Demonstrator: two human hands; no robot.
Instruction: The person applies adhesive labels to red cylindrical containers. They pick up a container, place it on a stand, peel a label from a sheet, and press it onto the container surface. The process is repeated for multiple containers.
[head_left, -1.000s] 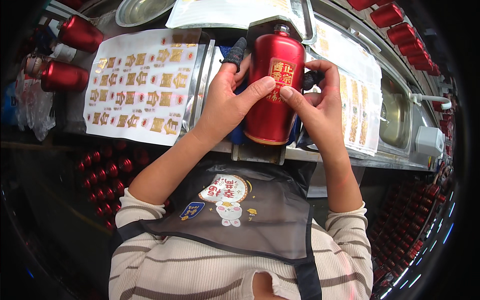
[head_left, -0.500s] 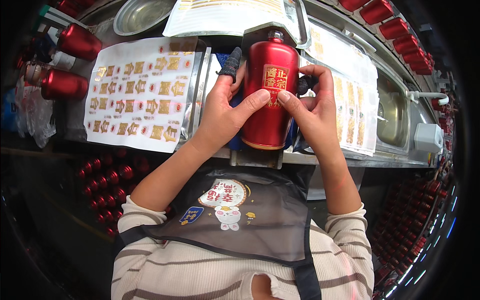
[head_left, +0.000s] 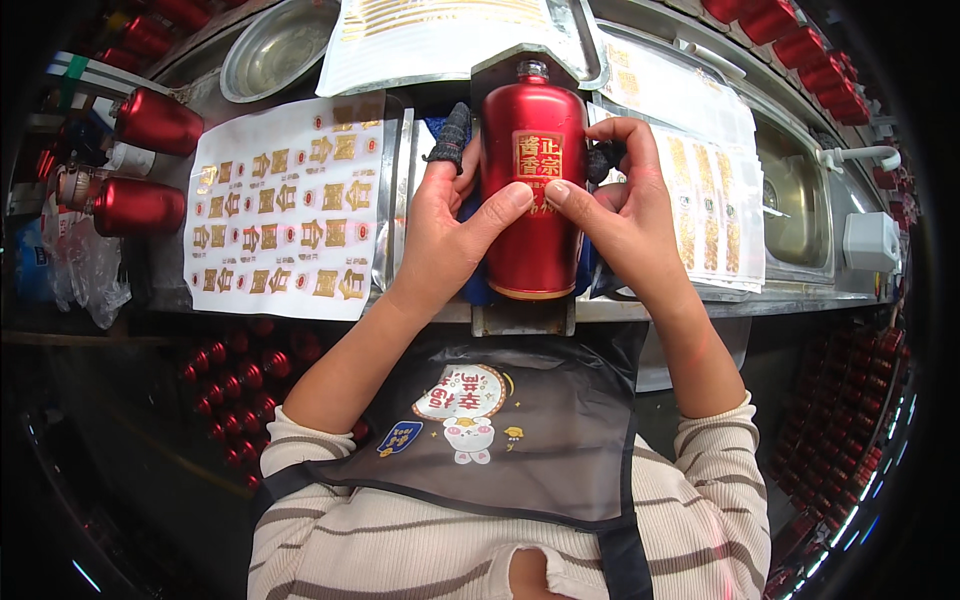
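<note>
A glossy red bottle (head_left: 532, 255) with gold characters on its front lies neck-away on a metal stand (head_left: 522, 319). My left hand (head_left: 452, 215) grips its left side, with a dark knitted finger cover on one raised finger. My right hand (head_left: 628, 205) holds the right side, and a similar dark cover shows by its curled fingers. Both thumbs press on the bottle's front, their tips close together over the lower gold lettering, which they partly hide. Blue cloth (head_left: 480, 290) shows beneath the bottle.
To the left lies a sheet of gold character decals (head_left: 285, 205), with two red bottles (head_left: 140, 207) beside it. More decal sheets (head_left: 705, 215) lie right, near a sink (head_left: 800, 200) and a white jug (head_left: 871, 242). A metal bowl (head_left: 278, 50) stands far left. Racked red bottles (head_left: 840, 400) fill the lower right.
The whole view has shifted and turned slightly. Both hands keep their hold on the bottle, and the thumbs stay at nearly the same place on its front.
</note>
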